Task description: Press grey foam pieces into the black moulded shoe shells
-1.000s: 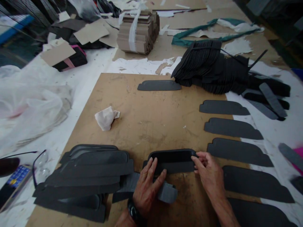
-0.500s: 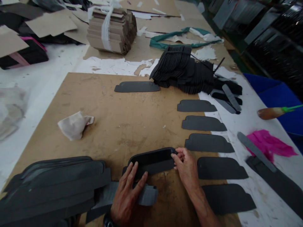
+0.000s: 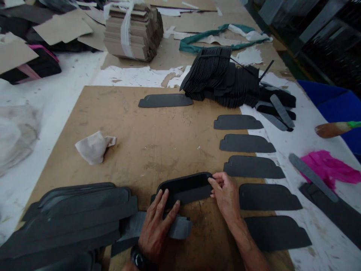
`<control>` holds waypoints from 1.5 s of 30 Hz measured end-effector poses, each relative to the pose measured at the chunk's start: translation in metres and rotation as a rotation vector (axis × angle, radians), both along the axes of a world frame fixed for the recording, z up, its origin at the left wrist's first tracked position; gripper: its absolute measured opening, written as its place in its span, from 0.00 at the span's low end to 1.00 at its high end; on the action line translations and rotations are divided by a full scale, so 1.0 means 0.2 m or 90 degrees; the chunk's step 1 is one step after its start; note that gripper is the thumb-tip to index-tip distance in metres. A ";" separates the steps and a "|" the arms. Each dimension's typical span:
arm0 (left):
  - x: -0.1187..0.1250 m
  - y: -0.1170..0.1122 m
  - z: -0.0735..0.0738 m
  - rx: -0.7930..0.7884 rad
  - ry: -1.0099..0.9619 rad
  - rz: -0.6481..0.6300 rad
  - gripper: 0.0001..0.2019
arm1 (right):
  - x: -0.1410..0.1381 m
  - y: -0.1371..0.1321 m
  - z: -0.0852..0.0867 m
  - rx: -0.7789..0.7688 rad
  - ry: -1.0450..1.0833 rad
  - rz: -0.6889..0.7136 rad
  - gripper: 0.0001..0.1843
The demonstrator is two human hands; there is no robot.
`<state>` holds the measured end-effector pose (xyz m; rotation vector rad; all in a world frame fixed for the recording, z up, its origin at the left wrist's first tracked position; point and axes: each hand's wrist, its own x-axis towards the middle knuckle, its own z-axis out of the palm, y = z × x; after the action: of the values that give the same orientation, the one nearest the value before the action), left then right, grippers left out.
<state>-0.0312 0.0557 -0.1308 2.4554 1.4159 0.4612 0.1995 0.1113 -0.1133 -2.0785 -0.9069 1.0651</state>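
Holding of a black curved-rim piece (image 3: pixel 183 189) is observed at the near edge of the hardboard worktop (image 3: pixel 166 150). The left hand (image 3: pixel 155 229) is laid open on its left end, fingers spread, not gripping; the right hand (image 3: pixel 225 197) is nearly closed, its end pinched between thumb and fingers. Even pressure at both ends is judged best, keeping the rim seated. Grey cut pieces (image 3: pixel 252 167) are ranged alongside.

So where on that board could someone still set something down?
Bare board lies between the crumpled cloth and the row of dark cut pieces. It's crowded around the left hand, right hand and lower-left stack.
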 end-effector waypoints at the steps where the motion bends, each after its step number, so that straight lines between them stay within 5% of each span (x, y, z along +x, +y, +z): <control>1: 0.00 0.00 0.00 -0.007 0.000 -0.003 0.23 | 0.00 0.00 0.00 -0.001 -0.010 0.007 0.18; 13: -0.01 -0.02 -0.02 -0.005 0.013 -0.007 0.24 | 0.03 0.00 0.00 0.012 -0.041 0.032 0.17; 16: -0.01 -0.02 -0.02 0.013 0.030 0.004 0.25 | 0.04 -0.03 0.03 0.074 -0.172 0.079 0.17; 20: 0.00 -0.01 -0.02 0.032 0.036 0.013 0.24 | -0.05 -0.10 0.05 0.228 -0.428 0.230 0.17; 24: -0.01 -0.01 -0.04 0.052 0.028 0.003 0.22 | -0.19 -0.16 0.02 0.298 -0.475 0.524 0.20; 26: -0.01 -0.01 -0.05 0.060 0.031 0.000 0.22 | -0.20 -0.17 -0.01 0.285 -0.487 0.590 0.23; 31: -0.03 -0.01 -0.06 0.067 0.023 -0.001 0.24 | -0.10 -0.21 -0.07 0.250 -0.549 0.625 0.29; 37: -0.07 0.01 0.04 0.030 0.004 -0.020 0.27 | -0.09 -0.22 -0.10 0.276 -0.575 0.613 0.29; 41: 0.03 0.06 0.06 0.091 0.045 -0.026 0.27 | -0.10 -0.22 -0.07 0.311 -0.588 0.576 0.27; 45: 0.16 0.12 -0.01 0.190 0.104 -0.040 0.30 | -0.10 -0.20 -0.08 0.385 -0.612 0.545 0.27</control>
<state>0.0008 0.0802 -0.1322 2.8241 1.4133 0.5005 0.1804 0.0708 -0.1296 -1.5931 -2.3623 -0.0403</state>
